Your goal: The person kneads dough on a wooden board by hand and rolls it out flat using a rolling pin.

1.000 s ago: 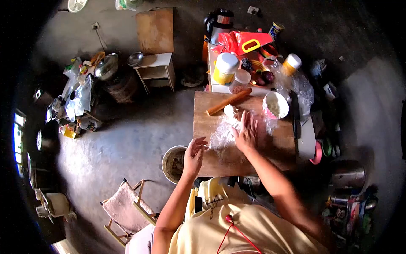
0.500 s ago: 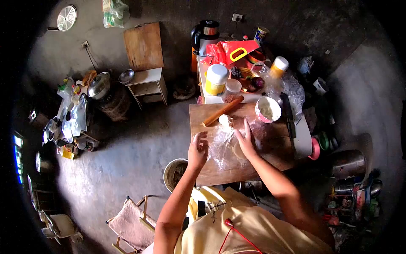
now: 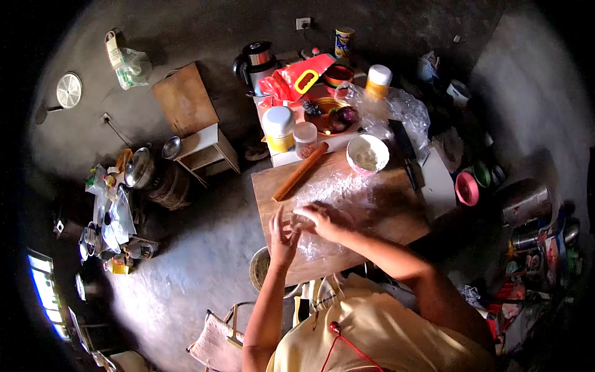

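My left hand and my right hand meet over the left part of a floured wooden board. Their curled fingers close around a small, pale greyish piece that they mostly hide, and I cannot make out what it is. White flour is spread behind and below the hands. A wooden rolling pin lies slanted near the board's back left corner. To its right stands a white bowl with pale contents.
Behind the board are a lidded white-and-yellow jar, a clear tub, an orange plate and crumpled plastic. A cleaver lies at the right edge. A bucket stands below the board's left edge.
My right hand has moved left across the board to meet my left hand. The white lump near the rolling pin no longer shows there. The camera view has turned, shifting the board.
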{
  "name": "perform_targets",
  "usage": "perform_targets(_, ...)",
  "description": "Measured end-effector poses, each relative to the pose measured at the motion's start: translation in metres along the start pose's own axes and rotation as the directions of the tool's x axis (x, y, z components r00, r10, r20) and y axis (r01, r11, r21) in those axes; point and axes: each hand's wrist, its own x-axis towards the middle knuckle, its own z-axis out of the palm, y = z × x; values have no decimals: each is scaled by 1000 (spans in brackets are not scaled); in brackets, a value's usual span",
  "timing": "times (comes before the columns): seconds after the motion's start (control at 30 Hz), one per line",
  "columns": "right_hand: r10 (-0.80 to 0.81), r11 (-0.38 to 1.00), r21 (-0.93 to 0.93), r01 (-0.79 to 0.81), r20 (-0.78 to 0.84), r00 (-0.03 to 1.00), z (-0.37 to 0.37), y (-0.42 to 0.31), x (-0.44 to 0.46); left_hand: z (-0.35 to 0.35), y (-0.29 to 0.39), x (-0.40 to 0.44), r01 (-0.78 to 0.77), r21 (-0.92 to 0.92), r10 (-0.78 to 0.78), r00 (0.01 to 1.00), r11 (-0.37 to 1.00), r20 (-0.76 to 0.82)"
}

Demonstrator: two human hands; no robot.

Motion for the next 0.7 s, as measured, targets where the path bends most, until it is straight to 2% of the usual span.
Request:
perform_targets(0.07, -104, 993, 56, 107, -43, 994, 9, 4, -27, 3, -31, 3, -134, 270, 53, 956, 953, 287)
perform_targets(0.1, -76, 996, 43, 78, -34, 996, 19, 18, -40, 8, -17, -1, -236, 479, 69, 938, 846, 340)
perform_targets(0.13, -82, 994, 65, 91, -122, 989, 13, 6, -49, 14, -8, -4, -327, 554, 165, 932, 766, 322)
perform_targets(0.2, -61, 993, 85, 78, -191, 980, -22, -19, -58, 17, -7, -10, -340, 575, 182, 932, 744, 315)
perform_targets(0.23, 52, 961, -270, -52, -7, 999, -75, -61, -58, 18, -3, -12, -332, 580, 175, 935, 744, 310)
perform_targets(0.27, 5, 928, -371, -22, -48, 999, -75, -51, -69, 19, 4, -14, -367, 578, 194, 920, 729, 340)
perform_targets(0.37, 115, 876, -472, -93, 17, 993, -64, -9, -88, 20, 17, -17, -382, 599, 181, 912, 703, 369)
perform_targets(0.4, 126, 878, -471, -90, 45, 991, -77, -19, -82, 21, 19, -19, -372, 613, 156, 913, 697, 376)
perform_targets(0.47, 176, 980, -109, -169, 51, 983, -60, 12, -79, 20, 6, -21, -348, 638, 158, 929, 687, 336)
perform_targets(0.5, 267, 963, -42, -267, -3, 964, -60, 6, -73, 22, 3, -21, -272, 604, 134, 955, 749, 264)
perform_targets(0.53, 295, 947, -149, -286, 43, 955, -71, 6, -64, 23, 1, -20, -198, 560, 107, 976, 804, 191)
perform_targets(0.57, 329, 937, 111, -332, 41, 943, -69, 28, -59, 20, -1, -17, -153, 542, 68, 982, 826, 174)
perform_targets(0.6, 350, 906, 261, -333, -17, 937, -69, 40, -56, 21, -24, -18, 289, -79, -276, 950, 954, 145)
perform_targets(0.67, 443, 793, 502, -346, -86, 892, -75, 57, -48, 11, -13, -19, 535, -363, -470, 844, 763, 256)
perform_targets(0.7, 538, 718, 563, -408, -78, 839, -80, 61, -42, 11, -10, -22, 533, -368, -476, 846, 762, 241)
